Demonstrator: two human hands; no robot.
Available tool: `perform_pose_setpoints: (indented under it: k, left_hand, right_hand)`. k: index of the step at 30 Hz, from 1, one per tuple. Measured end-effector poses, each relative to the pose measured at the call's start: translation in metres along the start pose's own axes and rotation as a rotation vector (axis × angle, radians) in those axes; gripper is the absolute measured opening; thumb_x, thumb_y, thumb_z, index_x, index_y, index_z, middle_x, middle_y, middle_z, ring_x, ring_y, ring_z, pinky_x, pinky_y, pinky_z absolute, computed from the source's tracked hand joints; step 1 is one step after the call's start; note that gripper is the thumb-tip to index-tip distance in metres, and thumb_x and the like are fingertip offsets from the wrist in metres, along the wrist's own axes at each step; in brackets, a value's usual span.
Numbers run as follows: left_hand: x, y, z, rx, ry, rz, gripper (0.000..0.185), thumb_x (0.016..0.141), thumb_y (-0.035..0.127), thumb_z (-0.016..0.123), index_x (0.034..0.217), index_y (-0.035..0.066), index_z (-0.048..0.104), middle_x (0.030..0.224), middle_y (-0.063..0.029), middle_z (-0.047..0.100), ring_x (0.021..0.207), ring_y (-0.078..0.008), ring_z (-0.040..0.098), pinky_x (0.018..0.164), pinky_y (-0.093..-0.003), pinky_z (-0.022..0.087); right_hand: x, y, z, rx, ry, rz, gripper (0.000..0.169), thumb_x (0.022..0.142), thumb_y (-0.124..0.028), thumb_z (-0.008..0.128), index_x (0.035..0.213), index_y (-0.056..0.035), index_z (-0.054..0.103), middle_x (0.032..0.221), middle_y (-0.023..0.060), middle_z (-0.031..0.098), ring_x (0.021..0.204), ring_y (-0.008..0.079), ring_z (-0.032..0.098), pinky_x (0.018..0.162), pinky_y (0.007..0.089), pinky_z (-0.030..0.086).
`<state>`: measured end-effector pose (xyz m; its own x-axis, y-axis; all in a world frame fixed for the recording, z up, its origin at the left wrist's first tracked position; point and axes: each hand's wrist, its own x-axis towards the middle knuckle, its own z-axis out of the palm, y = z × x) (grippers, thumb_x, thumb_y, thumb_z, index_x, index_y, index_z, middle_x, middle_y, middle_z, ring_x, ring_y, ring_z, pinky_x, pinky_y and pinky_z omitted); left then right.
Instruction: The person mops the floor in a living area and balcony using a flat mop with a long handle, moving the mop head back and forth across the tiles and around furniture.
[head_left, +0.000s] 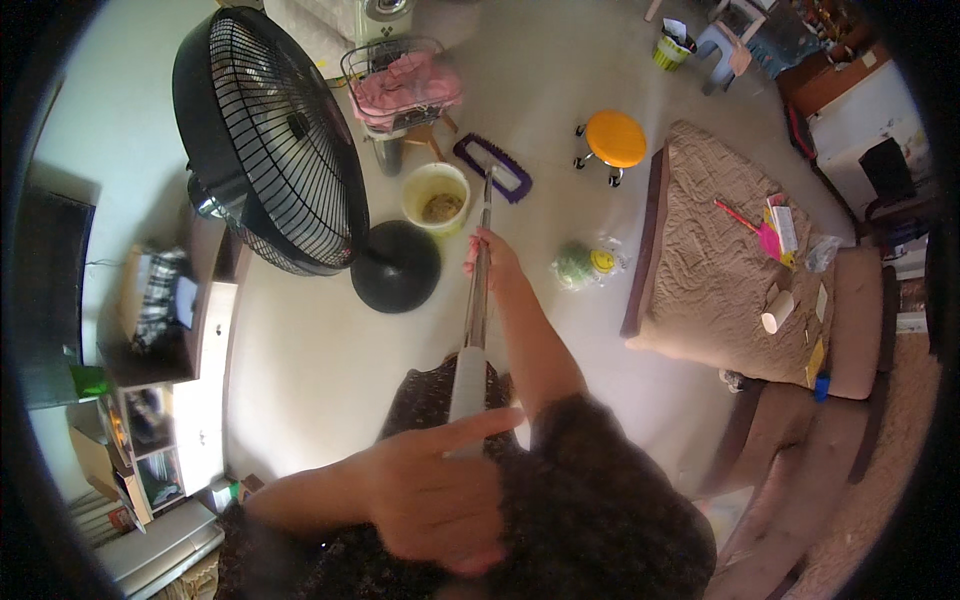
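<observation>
A flat mop's metal pole with a white grip (469, 375) runs away from my body. Near the top of the grip, my left hand (442, 487) rests over the pole with its index finger stretched out; whether it grips the pole is unclear. Farther along, my right hand (491, 259) is closed around the metal part. At the far end, the purple-fringed mop head (514, 178) lies flat on the pale floor. Just left of the pole sits a pale yellow bucket (412, 196) with something brownish inside.
A large black standing fan (281, 142) with a round base (396, 266) is at the left. Behind the bucket, a wire basket (405, 86) holds pink cloth. A yellow wheeled stool (616, 139), a plastic bag (585, 262) and a quilt-covered sofa section (712, 300) are to the right.
</observation>
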<state>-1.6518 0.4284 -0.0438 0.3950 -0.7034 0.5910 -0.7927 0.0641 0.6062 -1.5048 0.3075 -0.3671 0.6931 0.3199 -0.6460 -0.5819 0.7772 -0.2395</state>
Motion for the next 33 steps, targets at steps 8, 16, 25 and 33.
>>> perform_pose_setpoints:
  k: [8,16,25,33]
  left_hand:
    - [0.034,0.102,-0.048,1.907,-0.496,-0.049,0.030,0.074,0.035,0.049,0.055,0.012,0.053,0.051,0.0027,0.052,0.054,-0.0090,0.053,0.072,-0.0362,0.041]
    - [-0.061,0.130,-0.143,2.515,-0.260,-0.032,0.020,0.071,0.028,0.055,0.064,0.010,0.053,0.058,-0.0001,0.054,0.052,-0.0100,0.052,0.056,-0.0246,0.043]
    - [-0.035,0.082,-0.121,1.764,0.704,-0.838,0.019,0.073,0.028,0.050,0.069,0.010,0.048,0.055,-0.0004,0.047,0.048,-0.0087,0.046,0.059,-0.0236,0.038]
    - [-0.038,0.028,-0.060,-0.445,0.932,-0.604,0.030,0.081,0.021,0.026,0.052,0.012,0.030,0.043,0.0003,0.024,0.040,-0.0101,0.026,0.091,-0.0398,0.022]
  right_hand:
    - [-0.097,0.044,0.036,0.246,-0.011,-0.063,0.013,0.075,-0.014,0.047,0.064,-0.0070,0.045,0.052,0.0062,0.048,0.050,0.0179,0.047,0.049,0.0297,0.038]
    - [-0.184,0.099,0.027,0.343,0.005,-0.003,0.010,0.076,-0.014,0.047,0.073,-0.0050,0.044,0.064,0.0073,0.051,0.061,0.0191,0.050,0.057,0.0306,0.041]
    - [-0.237,0.133,-0.014,0.296,0.304,-0.049,0.012,0.072,-0.016,0.052,0.072,-0.0041,0.049,0.063,0.0052,0.050,0.052,0.0145,0.044,0.043,0.0260,0.035]
    - [-0.191,0.123,-0.066,1.075,0.734,-0.483,0.026,0.075,-0.020,0.051,0.082,-0.0024,0.034,0.053,0.0066,0.040,0.046,0.0155,0.042,0.036,0.0285,0.032]
